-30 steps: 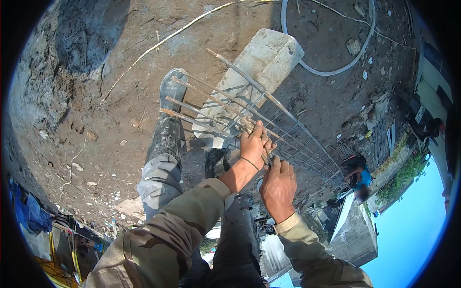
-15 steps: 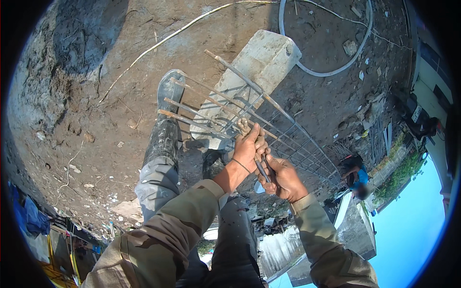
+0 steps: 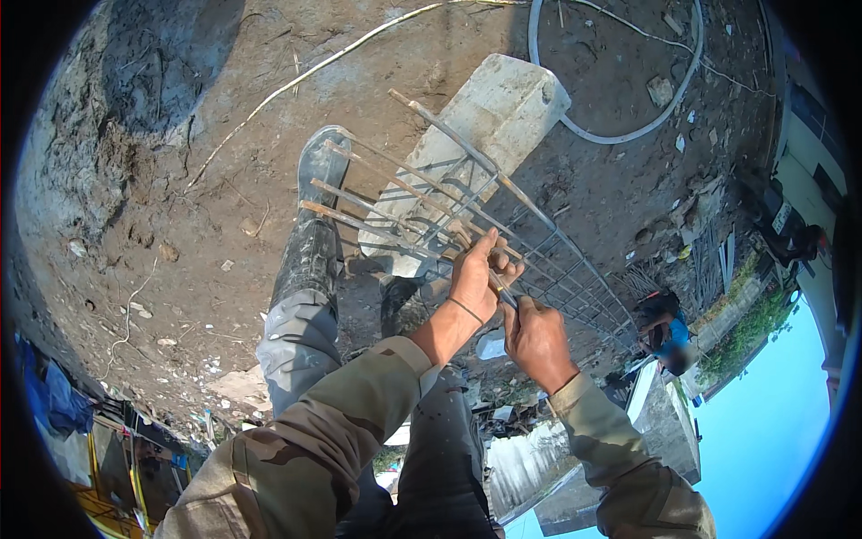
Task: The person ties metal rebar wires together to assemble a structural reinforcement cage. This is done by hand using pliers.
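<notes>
A long rebar cage [image 3: 503,211] of rusty bars and square stirrups lies with its near end over a concrete block. My left hand [image 3: 474,280] is at this end, its fingers curled beside the bars and the index finger pointing up; whatever it grips is mostly hidden. Close by, my right hand [image 3: 540,340] is closed on the dark handles of pincers [image 3: 505,292], which slant up toward the left hand. The pincers' jaws are hidden by the left fingers.
The pale concrete block [image 3: 521,94] rests on bare dirt. My boot [image 3: 321,175] stands beside the bar ends. Beyond lie a grey hose loop [image 3: 620,139] and a thin pale cable [image 3: 305,76]. A person in blue [image 3: 666,332] crouches near the cage's far end.
My right hand has drawn slightly down and right, away from my left hand, and turned its back upward with the pincers. The left fingers have loosened a little.
</notes>
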`<action>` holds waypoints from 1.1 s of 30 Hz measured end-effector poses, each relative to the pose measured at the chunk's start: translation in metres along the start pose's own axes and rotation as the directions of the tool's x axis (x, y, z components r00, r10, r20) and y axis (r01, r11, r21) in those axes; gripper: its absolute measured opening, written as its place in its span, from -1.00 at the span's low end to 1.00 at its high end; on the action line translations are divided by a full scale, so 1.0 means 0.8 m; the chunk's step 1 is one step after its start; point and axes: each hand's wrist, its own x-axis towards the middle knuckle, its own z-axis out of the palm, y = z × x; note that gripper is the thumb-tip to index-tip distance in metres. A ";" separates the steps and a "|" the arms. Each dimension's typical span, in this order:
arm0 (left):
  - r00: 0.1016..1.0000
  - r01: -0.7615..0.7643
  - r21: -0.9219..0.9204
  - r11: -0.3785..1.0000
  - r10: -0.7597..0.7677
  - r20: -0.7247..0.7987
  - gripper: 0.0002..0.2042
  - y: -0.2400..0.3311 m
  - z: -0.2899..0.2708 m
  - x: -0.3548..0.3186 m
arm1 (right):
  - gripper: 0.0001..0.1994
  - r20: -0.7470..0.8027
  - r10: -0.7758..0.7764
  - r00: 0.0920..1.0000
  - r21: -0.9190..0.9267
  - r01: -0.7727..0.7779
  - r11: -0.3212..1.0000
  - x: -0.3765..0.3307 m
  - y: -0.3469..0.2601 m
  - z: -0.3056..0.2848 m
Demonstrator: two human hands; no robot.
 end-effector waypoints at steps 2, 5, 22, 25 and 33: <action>0.999 -0.045 0.022 0.999 0.044 0.032 -0.67 0.003 0.003 -0.011 | -0.61 0.288 0.222 0.932 0.699 -0.363 0.616 0.007 0.006 0.000; 0.994 -0.050 0.129 0.990 0.037 0.099 -0.64 0.012 -0.007 -0.005 | -0.56 0.726 0.194 0.660 0.688 -0.692 -0.219 0.013 -0.011 -0.028; 0.986 0.102 -0.040 0.994 -0.106 -0.132 -0.73 -0.007 0.011 -0.019 | -0.60 0.315 0.280 0.907 0.772 -0.417 0.480 -0.017 0.011 0.028; 1.000 0.002 0.294 0.956 -0.001 -0.005 -0.72 0.000 -0.016 -0.007 | -0.56 0.683 0.059 0.728 0.692 -0.619 -0.371 -0.020 0.007 0.036; 0.960 -0.019 0.418 0.908 0.133 -0.245 -0.74 0.005 -0.021 -0.002 | -0.61 0.380 0.209 0.901 0.893 -0.416 0.170 -0.026 -0.044 0.042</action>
